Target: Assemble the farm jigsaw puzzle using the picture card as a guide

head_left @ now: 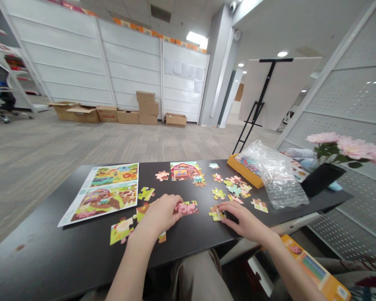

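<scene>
puzzle pieces (191, 208) touch left hand (165, 211) and right hand (245, 220).

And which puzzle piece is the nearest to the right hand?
The green-edged puzzle piece at the fingertips of the right hand, on their left side; the other pieces lie farther from that hand.
</scene>
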Motion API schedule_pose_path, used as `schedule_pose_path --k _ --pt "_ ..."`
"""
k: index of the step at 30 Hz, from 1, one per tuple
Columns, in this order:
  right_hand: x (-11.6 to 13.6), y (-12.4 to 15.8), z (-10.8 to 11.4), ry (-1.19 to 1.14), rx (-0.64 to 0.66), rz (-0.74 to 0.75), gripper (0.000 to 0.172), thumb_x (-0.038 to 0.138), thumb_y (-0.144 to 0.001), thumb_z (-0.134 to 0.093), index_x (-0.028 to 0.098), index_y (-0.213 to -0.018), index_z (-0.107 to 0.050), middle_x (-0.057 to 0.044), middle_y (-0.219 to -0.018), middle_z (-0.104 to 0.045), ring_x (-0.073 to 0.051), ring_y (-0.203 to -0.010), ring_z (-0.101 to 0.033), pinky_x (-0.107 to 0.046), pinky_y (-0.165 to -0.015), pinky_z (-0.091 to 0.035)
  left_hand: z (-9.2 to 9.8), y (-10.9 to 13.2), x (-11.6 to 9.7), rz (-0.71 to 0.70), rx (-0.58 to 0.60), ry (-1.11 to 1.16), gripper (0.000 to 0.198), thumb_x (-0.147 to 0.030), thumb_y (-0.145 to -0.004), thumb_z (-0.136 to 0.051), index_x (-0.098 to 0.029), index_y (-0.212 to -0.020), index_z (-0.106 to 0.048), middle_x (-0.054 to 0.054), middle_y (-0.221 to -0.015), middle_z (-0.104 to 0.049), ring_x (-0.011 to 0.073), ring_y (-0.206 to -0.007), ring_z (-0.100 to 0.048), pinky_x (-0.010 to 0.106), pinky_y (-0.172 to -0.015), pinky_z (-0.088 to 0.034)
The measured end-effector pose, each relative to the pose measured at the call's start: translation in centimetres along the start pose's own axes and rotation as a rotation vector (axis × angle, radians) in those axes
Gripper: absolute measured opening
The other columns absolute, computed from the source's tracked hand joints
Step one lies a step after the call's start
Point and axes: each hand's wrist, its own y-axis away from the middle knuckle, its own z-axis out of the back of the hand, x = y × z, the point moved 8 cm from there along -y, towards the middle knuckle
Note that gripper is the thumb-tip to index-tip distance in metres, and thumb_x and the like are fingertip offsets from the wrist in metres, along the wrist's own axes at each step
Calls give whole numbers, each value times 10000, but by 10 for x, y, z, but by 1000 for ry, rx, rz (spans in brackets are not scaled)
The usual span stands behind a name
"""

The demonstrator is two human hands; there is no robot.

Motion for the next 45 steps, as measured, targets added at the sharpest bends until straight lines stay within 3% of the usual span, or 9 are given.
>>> schedule_pose_path --k 7,11,14,18,21,28,33,41,45 --pt "18 0 -2 31 -65 58 245 281 -981 -600 249 -1219 -644 -108 -1278 -685 -244 -1232 -608 -444 -1093 -472 4 0 -21 -75 -48 38 196 -273 -912 -601 -251 -1090 -678 42 -1053 -710 226 -1030 -632 306 -835 -472" --pt "11 5 3 61 -109 1 250 312 -971 -613 270 -1214 -655 -104 -1318 -652 -248 -1250 -593 -441 -1086 -479 1 1 -45 -148 -49 16 160 -249 -910 -600 -236 -1049 -678 45 -1025 -709 236 -1021 -622 331 -845 -475" --pt "-14 17 19 110 -165 -76 231 336 -963 -606 267 -1173 -672 -104 -1301 -657 -263 -1226 -610 -462 -1072 -490 -8 2 -67 -218 -29 -9 152 -270 -910 -620 -226 -1045 -671 59 -1054 -704 256 -1042 -611 360 -850 -481" --pt "-72 54 57 252 -334 -249 295 408 -931 -601 235 -1159 -672 -132 -1253 -680 -321 -1196 -625 -539 -1049 -489 -24 1 -91 -306 -46 -28 157 -318 -919 -632 -219 -1037 -661 77 -1105 -690 278 -1097 -581 402 -920 -469" --pt "-110 82 75 299 -348 -367 379 461 -882 -611 199 -1150 -664 -160 -1193 -703 -346 -1118 -658 -552 -1007 -511 -32 -2 -99 -328 -73 -11 222 -328 -917 -645 -216 -1109 -637 77 -1154 -679 287 -1133 -561 422 -950 -462" --pt "-130 98 75 207 -251 -395 448 449 -896 -568 186 -1253 -624 -164 -1255 -705 -330 -1127 -683 -516 -994 -539 -42 -14 -104 -312 -69 -32 297 -370 -936 -630 -200 -1179 -604 99 -1146 -675 300 -1142 -558 434 -964 -441" --pt "-123 87 77 158 -255 -379 392 458 -851 -634 194 -1139 -673 -154 -1145 -746 -335 -1026 -715 -506 -929 -569 -46 -18 -102 -323 -72 5 301 -351 -945 -621 -214 -1211 -597 86 -1153 -682 290 -1134 -569 427 -972 -435" --pt "-55 66 44 34 -142 -261 284 355 -867 -665 223 -1118 -647 -99 -1099 -714 -264 -991 -676 -418 -903 -568 -42 -16 -96 -328 -53 71 301 -330 -928 -653 -235 -1208 -600 65 -1155 -681 264 -1138 -567 394 -970 -449" --pt "-32 54 28 -41 -111 -184 310 285 -873 -667 234 -1174 -614 -89 -1144 -686 -252 -1050 -654 -400 -958 -540 -43 -14 -95 -325 -53 75 309 -339 -928 -656 -237 -1214 -597 64 -1164 -679 266 -1141 -569 403 -986 -446"
